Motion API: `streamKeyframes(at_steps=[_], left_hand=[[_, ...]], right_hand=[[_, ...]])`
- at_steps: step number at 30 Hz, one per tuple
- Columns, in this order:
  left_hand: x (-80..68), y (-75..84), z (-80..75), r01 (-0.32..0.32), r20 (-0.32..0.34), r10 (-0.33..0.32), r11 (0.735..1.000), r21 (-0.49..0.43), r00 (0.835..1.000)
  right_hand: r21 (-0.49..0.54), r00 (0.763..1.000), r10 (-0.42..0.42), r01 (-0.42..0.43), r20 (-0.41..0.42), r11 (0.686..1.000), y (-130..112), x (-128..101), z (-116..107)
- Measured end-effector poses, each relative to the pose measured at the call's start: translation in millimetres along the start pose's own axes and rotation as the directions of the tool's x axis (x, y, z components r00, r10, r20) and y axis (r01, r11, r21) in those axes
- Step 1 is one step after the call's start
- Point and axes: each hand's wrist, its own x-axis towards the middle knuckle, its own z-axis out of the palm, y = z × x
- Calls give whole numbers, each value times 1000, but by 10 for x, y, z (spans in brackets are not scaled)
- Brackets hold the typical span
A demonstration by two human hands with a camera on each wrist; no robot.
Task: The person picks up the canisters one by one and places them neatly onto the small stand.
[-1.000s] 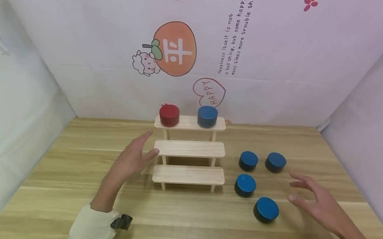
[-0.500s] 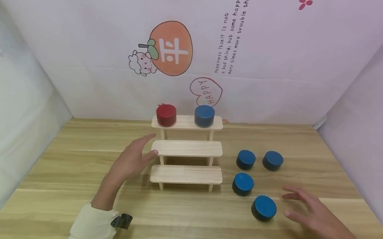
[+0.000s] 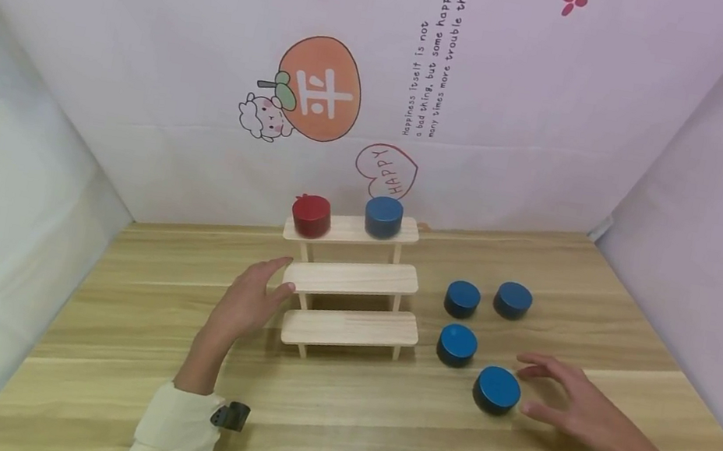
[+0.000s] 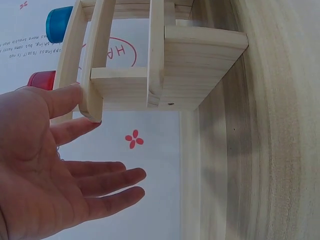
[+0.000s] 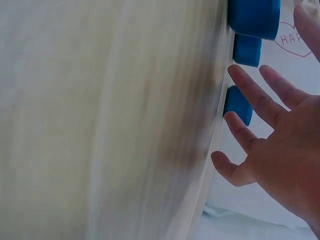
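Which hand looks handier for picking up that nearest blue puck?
Probably the right hand: its spread fingers hover beside the nearest blue puck. The left hand rests against the wooden step shelf, farther away.

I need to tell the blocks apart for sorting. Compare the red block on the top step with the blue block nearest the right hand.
The red block is red; the nearest blue block is blue. The red block stands on the top step of the wooden stand, while the blue block lies on the table. No hand is near the red block, whereas the right hand has its spread fingers beside the blue block. Both are short round cylinders resting flat.
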Motion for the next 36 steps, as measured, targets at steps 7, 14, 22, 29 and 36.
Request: streamKeyframes(at_steps=[7, 14, 22, 29, 36], left_hand=[[-3, 3, 4, 12, -9, -12, 1000, -7, 1000], [-15, -5, -10, 27, -11, -27, 999, -17, 1000], [-14, -30, -25, 18, -6, -18, 999, -35, 1000], [-6, -47, -25, 28, 7, -28, 999, -42, 1000], [-3, -57, -31, 35, 9, -35, 999, -38, 999]], right_hand=[[-22, 1000, -9, 9, 26, 1000, -24, 74, 25], [-24, 999, 6, -4, 51, 1000, -45, 132, 53], [-34, 998, 28, -26, 59, 999, -82, 153, 77], [-49, 997, 39, -35, 66, 998, -68, 169, 89], [-63, 997, 36, -31, 66, 998, -69, 199, 117]])
